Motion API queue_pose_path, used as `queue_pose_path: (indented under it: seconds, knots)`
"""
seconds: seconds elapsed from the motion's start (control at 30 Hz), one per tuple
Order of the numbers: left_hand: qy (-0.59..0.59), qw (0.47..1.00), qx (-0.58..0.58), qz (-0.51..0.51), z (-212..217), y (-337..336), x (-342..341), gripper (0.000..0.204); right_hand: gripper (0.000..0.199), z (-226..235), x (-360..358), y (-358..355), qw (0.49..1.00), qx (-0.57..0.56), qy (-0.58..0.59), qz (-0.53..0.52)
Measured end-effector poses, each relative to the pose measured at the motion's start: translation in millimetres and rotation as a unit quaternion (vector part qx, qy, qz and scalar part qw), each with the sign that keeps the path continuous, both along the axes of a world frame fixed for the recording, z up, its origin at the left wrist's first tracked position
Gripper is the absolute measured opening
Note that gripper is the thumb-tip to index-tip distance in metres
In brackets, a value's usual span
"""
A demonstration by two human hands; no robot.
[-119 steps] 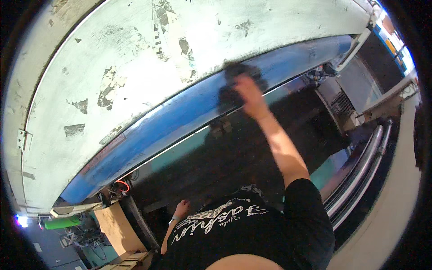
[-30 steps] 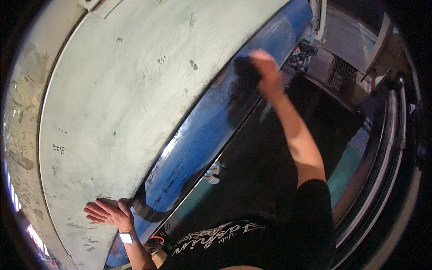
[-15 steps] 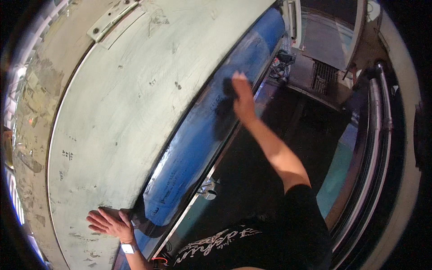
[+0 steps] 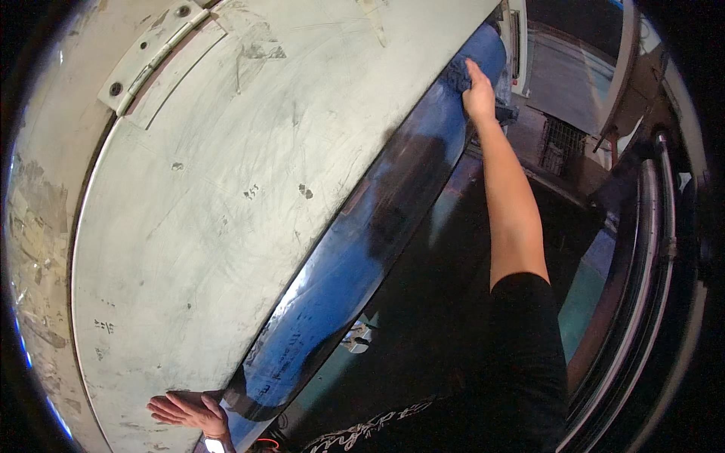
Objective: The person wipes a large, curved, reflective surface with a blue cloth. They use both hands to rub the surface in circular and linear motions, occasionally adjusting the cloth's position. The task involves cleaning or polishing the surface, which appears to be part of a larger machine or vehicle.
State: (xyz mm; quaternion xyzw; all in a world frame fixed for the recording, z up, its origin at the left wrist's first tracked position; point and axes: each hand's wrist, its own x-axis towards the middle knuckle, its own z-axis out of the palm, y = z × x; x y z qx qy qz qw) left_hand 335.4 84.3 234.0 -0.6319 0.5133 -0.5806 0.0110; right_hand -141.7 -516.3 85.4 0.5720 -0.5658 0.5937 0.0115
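A long blue roller [image 4: 332,291] runs slantwise, its far end at the upper right. My right hand [image 4: 480,98] lies near that far end, arm stretched out and fingers extended along the blue surface. Beside its fingertips is a dark patch; I cannot tell whether it is shadow or cloth. Resting on the lower part of the large pale panel [image 4: 219,204], close to the panel's edge along the roller, my left hand [image 4: 192,411] has its fingers spread out. It holds nothing visible, and a watch [image 4: 214,445] sits on that wrist.
A metal hinge [image 4: 155,60] is fixed at the panel's upper left. Shiny metal rails [image 4: 642,302] curve down the right side. A dark grate [image 4: 563,143] lies at the upper right. A small pale metal part [image 4: 357,337] stands below the roller's near edge.
My right hand has moved farther up and right along the roller to its far end. My left hand stays on the panel, while the whole view has shifted slightly.
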Motion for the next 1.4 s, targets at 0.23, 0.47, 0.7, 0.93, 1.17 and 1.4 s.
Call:
queue_pose_path:
  seconds: [0.23,0.47,0.7,0.93,1.17,1.4]
  knots:
    - [0.004,1.000,0.008,-0.028,4.2,-6.0,-7.6,0.065,0.055,-2.7,37.4,44.9,0.999,-0.026,-0.010,0.031]
    - [0.082,0.995,0.004,-0.063,-3.0,-0.6,0.7,0.068,0.064,-16.5,161.6,281.6,0.962,-0.049,0.056,0.262]
    - [0.201,0.968,0.047,-0.146,13.5,18.5,-15.3,0.064,0.065,-18.8,214.5,443.2,0.539,0.336,-0.471,0.613]
    - [0.342,0.917,0.005,-0.206,-38.8,176.4,10.9,0.050,0.054,7.9,296.7,565.7,0.328,0.365,-0.564,0.664]
    - [0.699,0.697,0.118,0.106,-207.6,413.8,37.0,0.035,0.059,-21.9,405.5,731.0,0.289,0.575,-0.340,0.686]
    - [0.854,0.472,0.053,0.213,-302.4,601.0,2.0,0.045,0.045,-68.9,497.9,893.9,0.158,0.689,-0.199,0.679]
